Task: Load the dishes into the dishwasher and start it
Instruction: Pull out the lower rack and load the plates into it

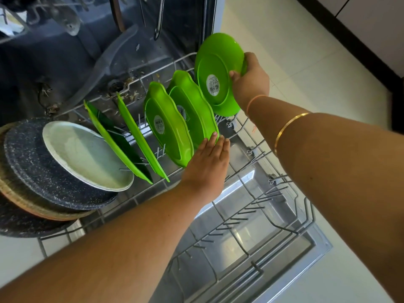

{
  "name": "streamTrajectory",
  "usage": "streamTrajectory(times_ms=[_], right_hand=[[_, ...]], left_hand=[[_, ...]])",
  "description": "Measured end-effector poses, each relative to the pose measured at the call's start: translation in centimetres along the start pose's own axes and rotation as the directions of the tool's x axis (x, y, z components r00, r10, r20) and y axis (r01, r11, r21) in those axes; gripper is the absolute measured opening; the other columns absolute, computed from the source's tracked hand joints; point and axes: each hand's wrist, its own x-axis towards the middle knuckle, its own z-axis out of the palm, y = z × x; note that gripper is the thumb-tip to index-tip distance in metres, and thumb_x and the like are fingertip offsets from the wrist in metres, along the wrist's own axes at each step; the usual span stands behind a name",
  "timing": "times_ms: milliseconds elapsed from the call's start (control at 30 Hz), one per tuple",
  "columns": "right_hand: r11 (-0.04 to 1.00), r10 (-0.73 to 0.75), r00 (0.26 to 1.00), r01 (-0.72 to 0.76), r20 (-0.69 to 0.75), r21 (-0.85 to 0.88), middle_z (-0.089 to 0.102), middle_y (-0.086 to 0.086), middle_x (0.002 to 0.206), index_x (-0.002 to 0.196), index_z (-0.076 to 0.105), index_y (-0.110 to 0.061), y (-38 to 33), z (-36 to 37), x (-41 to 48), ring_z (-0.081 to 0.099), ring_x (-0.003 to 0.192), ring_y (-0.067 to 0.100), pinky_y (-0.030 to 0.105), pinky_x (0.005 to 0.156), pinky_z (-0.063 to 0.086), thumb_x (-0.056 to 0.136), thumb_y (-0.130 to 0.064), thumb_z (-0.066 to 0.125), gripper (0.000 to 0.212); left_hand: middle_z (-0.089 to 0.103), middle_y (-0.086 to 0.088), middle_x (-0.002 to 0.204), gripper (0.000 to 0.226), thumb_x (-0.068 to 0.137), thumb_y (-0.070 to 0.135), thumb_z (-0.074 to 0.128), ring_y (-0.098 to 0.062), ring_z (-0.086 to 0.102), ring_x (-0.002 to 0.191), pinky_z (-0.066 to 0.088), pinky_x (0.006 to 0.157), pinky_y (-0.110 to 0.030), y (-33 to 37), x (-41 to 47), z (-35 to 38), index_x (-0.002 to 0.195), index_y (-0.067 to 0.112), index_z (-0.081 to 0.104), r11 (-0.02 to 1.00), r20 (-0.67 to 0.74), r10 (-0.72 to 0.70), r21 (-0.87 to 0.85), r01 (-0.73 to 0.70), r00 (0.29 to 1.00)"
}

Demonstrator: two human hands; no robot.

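Right hand (249,82) grips the round green plate (215,68) at the far right of the rack (262,149). Left hand (207,162), fingers straight, steadies the neighbouring plate (192,110). Lower it upright into the seemingly free slot.

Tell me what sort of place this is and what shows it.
Probably a home kitchen: an open dishwasher with its grey wire rack pulled out, bright green plastic plates standing in it, a round green plastic plate in the right hand, and pale floor tiles.
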Motion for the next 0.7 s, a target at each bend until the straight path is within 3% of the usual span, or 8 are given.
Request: streamTrajectory(times_ms=[167, 267, 367, 467, 533, 600, 700], right_hand=[[0.996, 0.053, 0.997, -0.05, 0.049, -0.068, 0.049, 0.005, 0.096, 0.124, 0.04, -0.012, 1.3, -0.5, -0.3, 0.048, 0.084, 0.025, 0.031, 0.07, 0.038, 0.094, -0.019, 0.055, 0.035], [0.98, 0.165, 0.981, -0.152, 0.099, -0.132, 0.047, 0.007, 0.095, 0.116, 0.039, -0.011, 3.0, -0.3, -0.6, 0.053, 0.092, 0.031, 0.041, 0.083, 0.05, 0.091, -0.018, 0.06, 0.034], [0.963, 0.22, 0.968, -0.196, 0.122, -0.183, 0.052, 0.013, 0.101, 0.122, 0.039, -0.008, 3.3, 0.0, -0.3, 0.057, 0.103, 0.035, 0.047, 0.088, 0.05, 0.09, -0.018, 0.061, 0.04], [0.95, 0.212, 0.973, -0.183, 0.094, -0.254, 0.056, 0.014, 0.121, 0.127, 0.039, -0.007, 2.9, 0.6, 0.6, 0.056, 0.109, 0.032, 0.037, 0.088, 0.048, 0.092, -0.013, 0.056, 0.039], [0.936, 0.217, 0.975, -0.192, 0.053, -0.295, 0.055, 0.013, 0.124, 0.129, 0.039, -0.006, 2.8, 1.1, 1.0, 0.054, 0.113, 0.03, 0.031, 0.078, 0.04, 0.094, -0.01, 0.052, 0.038], [0.928, 0.207, 0.978, -0.188, 0.026, -0.321, 0.055, 0.012, 0.125, 0.129, 0.039, -0.005, 2.8, 1.5, 1.2, 0.053, 0.115, 0.029, 0.029, 0.074, 0.034, 0.094, -0.009, 0.052, 0.039], [0.919, 0.207, 0.978, -0.187, 0.021, -0.348, 0.054, 0.012, 0.128, 0.131, 0.039, -0.003, 2.5, 2.0, 1.4, 0.052, 0.118, 0.029, 0.03, 0.08, 0.038, 0.093, -0.01, 0.054, 0.041]], left_hand=[[0.002, -0.015, 0.158, 0.064, 0.098, 0.015, 0.035, -0.03, -0.007, 0.145, -0.006, 0.116, -0.037, 0.1, 0.2, 0.2, 0.148, 0.001, -0.003, 1.0, 0.017, -0.007, 0.024, 0.006, 1.0], [0.002, -0.015, 0.158, 0.064, 0.098, 0.016, 0.034, -0.03, -0.007, 0.145, -0.006, 0.116, -0.037, 0.3, 0.4, 0.3, 0.148, 0.001, -0.002, 0.999, 0.015, -0.004, 0.035, 0.004, 1.0], [0.003, -0.016, 0.158, 0.064, 0.098, 0.017, 0.035, -0.03, -0.007, 0.145, -0.006, 0.116, -0.037, 0.3, 0.6, 0.7, 0.148, 0.0, -0.001, 0.999, 0.011, 0.003, 0.032, -0.003, 1.0], [0.003, -0.016, 0.158, 0.064, 0.098, 0.017, 0.036, -0.03, -0.006, 0.145, -0.005, 0.117, -0.037, 0.3, 0.6, 1.3, 0.148, 0.0, -0.001, 1.0, 0.006, 0.011, 0.022, -0.011, 1.0], [0.004, -0.016, 0.158, 0.064, 0.098, 0.017, 0.035, -0.03, -0.006, 0.145, -0.005, 0.117, -0.037, 0.2, 0.6, 1.7, 0.148, 0.0, -0.001, 1.0, 0.007, 0.008, 0.015, -0.008, 1.0], [0.003, -0.016, 0.158, 0.064, 0.098, 0.017, 0.035, -0.031, -0.006, 0.145, -0.006, 0.116, -0.037, 0.1, 0.6, 1.9, 0.148, 0.0, -0.001, 1.0, 0.01, 0.007, 0.01, -0.007, 1.0], [0.003, -0.016, 0.158, 0.064, 0.098, 0.017, 0.034, -0.03, -0.006, 0.145, -0.006, 0.116, -0.037, -0.1, 0.6, 1.8, 0.148, 0.0, -0.002, 1.0, 0.011, 0.002, 0.002, -0.002, 1.0]])
